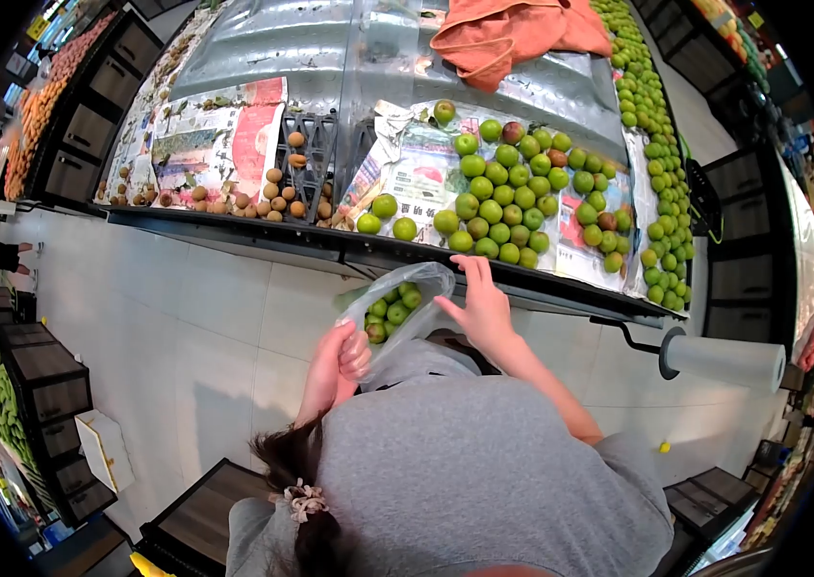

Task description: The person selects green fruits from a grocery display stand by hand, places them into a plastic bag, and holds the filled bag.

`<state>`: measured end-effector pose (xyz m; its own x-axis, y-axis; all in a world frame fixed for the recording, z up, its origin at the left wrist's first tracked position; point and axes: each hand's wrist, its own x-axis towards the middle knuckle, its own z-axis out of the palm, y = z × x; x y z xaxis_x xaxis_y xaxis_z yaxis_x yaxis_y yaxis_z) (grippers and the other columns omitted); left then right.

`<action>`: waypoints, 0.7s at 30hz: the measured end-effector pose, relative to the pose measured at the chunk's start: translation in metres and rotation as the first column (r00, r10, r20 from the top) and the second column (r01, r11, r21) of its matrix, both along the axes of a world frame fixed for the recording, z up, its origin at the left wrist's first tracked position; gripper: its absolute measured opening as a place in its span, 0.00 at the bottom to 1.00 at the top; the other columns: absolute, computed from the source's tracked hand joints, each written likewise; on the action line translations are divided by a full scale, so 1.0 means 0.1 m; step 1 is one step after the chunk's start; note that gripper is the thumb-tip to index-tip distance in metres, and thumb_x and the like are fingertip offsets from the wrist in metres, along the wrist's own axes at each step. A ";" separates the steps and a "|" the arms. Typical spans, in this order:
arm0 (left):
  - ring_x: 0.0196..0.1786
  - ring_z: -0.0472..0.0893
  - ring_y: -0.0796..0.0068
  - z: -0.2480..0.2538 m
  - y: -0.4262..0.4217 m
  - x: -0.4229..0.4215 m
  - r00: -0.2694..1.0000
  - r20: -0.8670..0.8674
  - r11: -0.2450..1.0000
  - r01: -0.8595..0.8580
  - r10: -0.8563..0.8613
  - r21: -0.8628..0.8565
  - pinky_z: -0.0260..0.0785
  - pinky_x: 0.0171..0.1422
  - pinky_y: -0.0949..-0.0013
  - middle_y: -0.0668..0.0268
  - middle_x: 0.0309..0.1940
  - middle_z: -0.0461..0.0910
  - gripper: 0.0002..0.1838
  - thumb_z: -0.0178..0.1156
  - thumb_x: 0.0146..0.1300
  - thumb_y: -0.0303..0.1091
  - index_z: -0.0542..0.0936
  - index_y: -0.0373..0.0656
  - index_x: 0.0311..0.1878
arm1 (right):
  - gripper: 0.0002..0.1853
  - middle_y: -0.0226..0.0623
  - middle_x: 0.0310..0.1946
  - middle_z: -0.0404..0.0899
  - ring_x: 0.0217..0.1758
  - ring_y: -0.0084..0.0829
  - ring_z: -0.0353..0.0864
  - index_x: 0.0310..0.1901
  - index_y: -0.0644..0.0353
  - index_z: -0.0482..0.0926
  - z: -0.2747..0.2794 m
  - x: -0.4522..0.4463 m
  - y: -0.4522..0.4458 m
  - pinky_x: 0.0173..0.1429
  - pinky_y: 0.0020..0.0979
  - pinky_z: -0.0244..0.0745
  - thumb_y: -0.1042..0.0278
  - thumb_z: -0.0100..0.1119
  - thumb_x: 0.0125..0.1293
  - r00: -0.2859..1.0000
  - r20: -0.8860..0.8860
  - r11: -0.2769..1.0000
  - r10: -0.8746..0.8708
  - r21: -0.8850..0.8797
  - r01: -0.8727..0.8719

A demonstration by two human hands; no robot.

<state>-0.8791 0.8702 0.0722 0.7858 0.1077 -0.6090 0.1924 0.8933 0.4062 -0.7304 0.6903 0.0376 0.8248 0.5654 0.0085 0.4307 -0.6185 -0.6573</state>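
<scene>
A clear plastic bag (431, 281) hangs open in front of my body, with several green fruits (393, 310) inside it. On its left side my left hand (338, 358) is closed on the bag, fingers curled round the plastic. My right hand (472, 300) is at the bag's right edge, close to the stand's front rim, with its fingers apart and no fruit in it. Just beyond the rim, loose green fruits (501, 194), some reddish, lie on newspaper (417, 154).
An orange cloth (513, 38) lies on the metal display surface (272, 48). Small brown fruits (272, 192) sit at the left by a black crate (316, 135). The stand's black front edge (330, 242) runs before me. A bag roll (729, 363) projects at the right.
</scene>
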 end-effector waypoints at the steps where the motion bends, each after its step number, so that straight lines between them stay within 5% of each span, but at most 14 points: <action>1: 0.17 0.50 0.86 0.05 -0.03 0.01 1.000 -0.001 0.999 0.023 -0.023 0.025 0.41 0.20 0.77 0.77 0.15 0.52 0.15 0.47 0.67 0.35 0.57 0.49 0.23 | 0.22 0.40 0.44 0.70 0.38 0.44 0.78 0.51 0.56 0.68 -0.10 -0.05 0.00 0.36 0.40 0.75 0.58 0.60 0.56 0.999 -0.042 0.995 0.002 -0.104 -0.007; 3: 0.17 0.49 0.87 0.13 -0.06 0.00 0.999 0.011 0.997 0.043 -0.044 0.061 0.40 0.20 0.77 0.77 0.15 0.52 0.15 0.47 0.67 0.34 0.57 0.49 0.23 | 0.19 0.43 0.38 0.73 0.39 0.47 0.78 0.45 0.59 0.71 -0.47 -0.12 -0.02 0.39 0.43 0.74 0.53 0.56 0.60 0.988 -0.146 0.970 0.049 -0.228 -0.082; 6: 0.17 0.50 0.87 0.15 -0.03 -0.09 0.995 0.042 0.989 0.085 -0.091 0.121 0.40 0.20 0.77 0.77 0.15 0.52 0.15 0.47 0.66 0.34 0.58 0.49 0.23 | 0.16 0.35 0.18 0.72 0.26 0.29 0.76 0.28 0.64 0.73 -0.72 -0.12 0.04 0.33 0.29 0.71 0.59 0.46 0.66 0.772 -0.618 0.965 0.151 0.261 0.020; 9: 0.16 0.49 0.86 0.19 -0.01 -0.18 0.999 0.015 0.973 0.032 -0.036 0.227 0.41 0.19 0.77 0.77 0.15 0.51 0.17 0.48 0.66 0.36 0.57 0.49 0.21 | 0.15 0.26 0.22 0.72 0.24 0.18 0.71 0.30 0.62 0.73 -0.57 -0.05 0.11 0.31 0.22 0.67 0.61 0.43 0.68 0.571 -0.763 0.864 0.303 0.473 0.174; 13: 0.16 0.48 0.85 0.33 0.14 -0.33 0.993 0.093 0.950 0.041 -0.073 0.309 0.40 0.18 0.76 0.77 0.15 0.50 0.19 0.47 0.66 0.38 0.56 0.49 0.20 | 0.13 0.28 0.29 0.76 0.31 0.19 0.73 0.35 0.63 0.76 0.05 0.05 0.09 0.38 0.23 0.69 0.62 0.46 0.67 0.532 -0.642 0.735 0.552 0.676 0.054; 16: 0.16 0.49 0.86 0.48 0.21 -0.43 0.953 0.301 0.991 -0.012 -0.029 0.132 0.38 0.18 0.77 0.77 0.15 0.51 0.19 0.48 0.65 0.36 0.56 0.49 0.19 | 0.15 0.30 0.30 0.77 0.33 0.20 0.73 0.35 0.65 0.77 0.38 0.10 0.07 0.39 0.23 0.69 0.60 0.48 0.66 0.493 -0.567 0.602 0.660 0.792 0.105; 19: 0.11 0.47 0.86 0.67 0.15 -0.30 0.653 0.744 0.985 -0.020 0.144 -0.173 0.36 0.15 0.76 0.77 0.10 0.50 0.20 0.47 0.64 0.35 0.53 0.50 0.17 | 0.15 0.31 0.31 0.77 0.34 0.20 0.73 0.36 0.65 0.77 0.55 0.17 0.08 0.39 0.23 0.68 0.59 0.50 0.65 0.485 -0.515 0.582 0.707 0.813 0.015; 21: 0.08 0.44 0.86 0.83 0.02 -0.17 0.407 0.864 0.941 0.028 0.297 -0.337 0.34 0.12 0.75 0.77 0.07 0.48 0.21 0.47 0.62 0.34 0.52 0.50 0.15 | 0.15 0.33 0.33 0.78 0.36 0.22 0.74 0.36 0.66 0.77 0.58 0.27 0.11 0.41 0.24 0.68 0.59 0.50 0.64 0.421 -0.496 0.551 0.759 0.834 -0.012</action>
